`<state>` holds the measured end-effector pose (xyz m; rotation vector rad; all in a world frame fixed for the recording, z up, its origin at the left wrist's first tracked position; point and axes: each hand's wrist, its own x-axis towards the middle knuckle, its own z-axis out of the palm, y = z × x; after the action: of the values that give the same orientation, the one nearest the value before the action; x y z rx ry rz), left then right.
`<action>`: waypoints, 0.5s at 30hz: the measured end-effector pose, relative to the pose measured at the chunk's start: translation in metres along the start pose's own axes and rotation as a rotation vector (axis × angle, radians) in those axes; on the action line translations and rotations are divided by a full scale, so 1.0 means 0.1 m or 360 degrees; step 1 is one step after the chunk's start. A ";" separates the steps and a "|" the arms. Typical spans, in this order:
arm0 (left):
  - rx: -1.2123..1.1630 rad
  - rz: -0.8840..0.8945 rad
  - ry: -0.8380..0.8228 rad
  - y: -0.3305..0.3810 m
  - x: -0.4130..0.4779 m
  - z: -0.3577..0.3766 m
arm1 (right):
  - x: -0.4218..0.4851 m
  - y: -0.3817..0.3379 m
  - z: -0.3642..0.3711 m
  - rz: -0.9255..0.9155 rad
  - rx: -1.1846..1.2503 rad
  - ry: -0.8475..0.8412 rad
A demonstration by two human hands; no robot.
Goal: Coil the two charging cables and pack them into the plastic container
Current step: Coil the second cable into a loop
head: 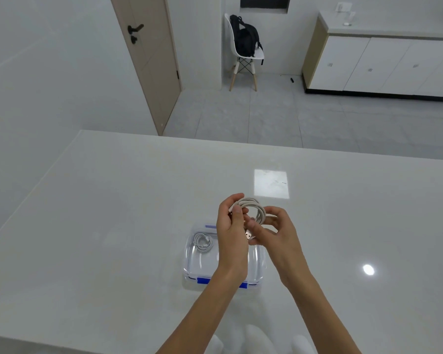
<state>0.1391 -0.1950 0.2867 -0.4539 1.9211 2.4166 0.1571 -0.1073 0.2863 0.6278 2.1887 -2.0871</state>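
Hands (232, 232) (276, 233) hold coiled cable (253, 203), seemingly above container (202, 265).

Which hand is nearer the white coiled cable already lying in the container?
Left. The left hand hovers just right of the white coiled cable, over the plastic container. The right hand is farther right, beyond the left. Both hold the braided cable coil.

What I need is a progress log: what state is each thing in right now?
Clear plastic container with blue clips: on the white table, looks open-topped.
Thin white cable: coiled, lying inside the container.
Beige braided cable: coiled, held above the container, USB plug loose.
Left hand: grips the braided cable.
Right hand: pinches the braided cable near the plug.
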 end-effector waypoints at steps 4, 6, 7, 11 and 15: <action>0.0317 0.0273 0.0025 -0.02 0.03 0.03 | -0.02 0.02 0.01 -0.0039 -0.0164 -0.0096; 0.0521 0.0416 0.0002 -0.04 0.09 -0.03 | -0.01 -0.01 -0.08 -0.0011 -0.0295 -0.0291; 0.0610 0.0481 -0.0065 -0.03 0.14 -0.07 | 0.00 -0.03 -0.15 -0.0008 -0.0366 -0.0398; 0.1123 0.0494 -0.0595 0.12 0.32 -0.24 | 0.05 -0.21 -0.41 -0.0154 -0.0567 -0.0240; 0.1262 0.0483 -0.0888 0.26 0.29 -0.23 | 0.07 -0.34 -0.36 -0.0123 -0.0373 -0.0520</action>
<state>0.1113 -0.2285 0.3002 0.5074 2.4895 1.4155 0.1485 -0.0706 0.3195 0.1709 2.2432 -1.7719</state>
